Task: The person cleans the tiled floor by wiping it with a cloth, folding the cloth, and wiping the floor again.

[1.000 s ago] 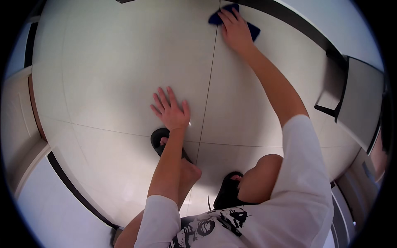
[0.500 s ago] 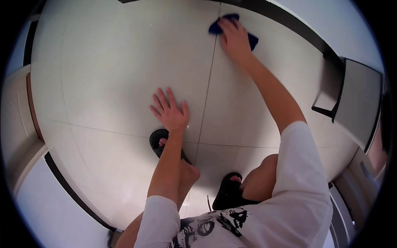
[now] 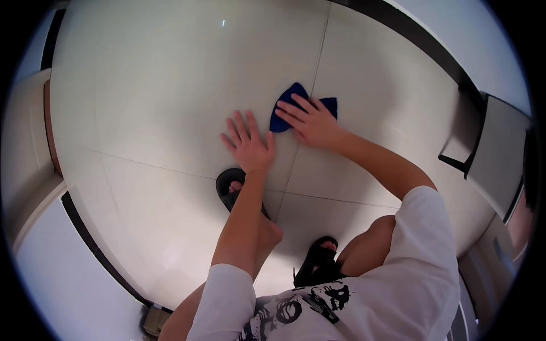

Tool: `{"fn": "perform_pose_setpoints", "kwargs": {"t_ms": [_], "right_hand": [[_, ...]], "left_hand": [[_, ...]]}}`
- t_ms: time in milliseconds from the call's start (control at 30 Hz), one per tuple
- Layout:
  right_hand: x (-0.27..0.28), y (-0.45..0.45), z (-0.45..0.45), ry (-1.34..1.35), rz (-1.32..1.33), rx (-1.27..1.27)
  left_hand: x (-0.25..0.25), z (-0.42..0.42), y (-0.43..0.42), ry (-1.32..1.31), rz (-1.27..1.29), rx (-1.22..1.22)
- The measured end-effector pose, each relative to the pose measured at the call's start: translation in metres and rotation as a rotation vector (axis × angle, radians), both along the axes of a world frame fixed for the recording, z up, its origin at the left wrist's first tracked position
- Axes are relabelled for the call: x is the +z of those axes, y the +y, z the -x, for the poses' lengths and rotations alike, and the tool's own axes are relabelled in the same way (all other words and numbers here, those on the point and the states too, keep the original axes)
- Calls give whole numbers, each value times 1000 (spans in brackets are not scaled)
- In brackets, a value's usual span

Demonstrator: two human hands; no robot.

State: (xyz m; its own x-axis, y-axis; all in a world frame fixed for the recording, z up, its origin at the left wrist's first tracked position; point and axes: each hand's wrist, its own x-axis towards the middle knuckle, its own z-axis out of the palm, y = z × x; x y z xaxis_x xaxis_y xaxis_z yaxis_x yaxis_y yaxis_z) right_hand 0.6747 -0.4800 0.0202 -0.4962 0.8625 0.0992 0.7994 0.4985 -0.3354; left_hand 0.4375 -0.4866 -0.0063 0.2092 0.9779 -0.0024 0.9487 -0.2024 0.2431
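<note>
A dark blue cloth (image 3: 287, 91) lies on the pale tiled floor (image 3: 170, 74), a little above the middle of the view. On top of it rests my right hand (image 3: 314, 121), pressing it flat, its fingers extended toward the left and part of the cloth hidden beneath. To the left, my left hand (image 3: 249, 142) is flat on the floor with its fingers spread and nothing in it. Its thumb is near the cloth's lower left corner.
Black slippers (image 3: 227, 182) are on my feet below the hands. A dark baseboard (image 3: 421, 37) runs along the wall at the upper right. A grey panel-like object with a black edge (image 3: 499, 153) stands at the right. Pale door-like panels (image 3: 28, 136) are at the left.
My right hand and the blue cloth have moved down and left, closer to my left hand. My left hand keeps its spread pose on the floor; the view has shifted slightly.
</note>
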Motion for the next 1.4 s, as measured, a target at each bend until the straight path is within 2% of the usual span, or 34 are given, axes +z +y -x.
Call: {"fn": "perform_pose_setpoints", "kwargs": {"t_ms": [67, 200, 267, 367, 400, 467, 533, 600, 700, 733, 800, 833, 867, 900, 967, 1067, 1133, 1167, 1200, 1333, 1400], "right_hand": [[-9, 30, -13, -80, -84, -43], [-29, 144, -54, -72, -283, -428], [-9, 191, -50, -169, -211, -562], [-14, 205, -14, -121, -217, -619], [-11, 202, 1, -151, -203, -507], [-35, 187, 43, 127, -198, -298], [-21, 154, 93, 68, -124, -52], [-27, 118, 124, 165, -107, 176], [-27, 113, 107, 132, -77, 198], [-28, 117, 92, 133, -111, 126], [-17, 150, 49, -85, -95, -128], [-33, 168, 11, -113, -284, -236], [-26, 182, -26, 79, -148, -396], [-36, 194, -61, -88, -226, -497], [-13, 196, -95, -81, -236, -572], [-13, 193, -58, -79, -240, -631], [-1, 187, -18, 4, -152, -480], [-38, 198, -5, 65, -262, -347], [-37, 193, 25, 185, -222, -242], [-29, 160, 134, 123, -93, 174], [-24, 136, 148, 134, -49, 330]], "left_hand": [[-1, 2, -1, -15, 15, 0], [5, 0, -2, -9, 54, -2], [5, 0, -1, -24, 53, 4], [4, 0, -2, -58, 40, 16], [3, 0, -2, -62, 34, 17], [0, 2, -3, -101, -2, 20], [-3, 3, -6, -171, -60, 23], [-8, 7, -7, -189, -122, 2], [-14, 11, -9, -188, -147, -21], [-15, 11, -10, -183, -141, -27], [-13, 10, -10, -179, -108, -31], [-10, 10, -9, -175, -92, -33], [-9, 9, -10, -162, -86, -29], [-8, 7, -9, -151, -81, -27], [-7, 5, -7, -144, -85, -22], [-5, 3, -10, -159, -85, -14], [-6, 3, -8, -172, -74, -7], [-6, 4, -7, -213, -96, -6], [-7, 6, -6, -254, -118, -3], [-10, 15, -8, -506, -209, 55], [-6, 15, 1, -525, -322, 162]]}}
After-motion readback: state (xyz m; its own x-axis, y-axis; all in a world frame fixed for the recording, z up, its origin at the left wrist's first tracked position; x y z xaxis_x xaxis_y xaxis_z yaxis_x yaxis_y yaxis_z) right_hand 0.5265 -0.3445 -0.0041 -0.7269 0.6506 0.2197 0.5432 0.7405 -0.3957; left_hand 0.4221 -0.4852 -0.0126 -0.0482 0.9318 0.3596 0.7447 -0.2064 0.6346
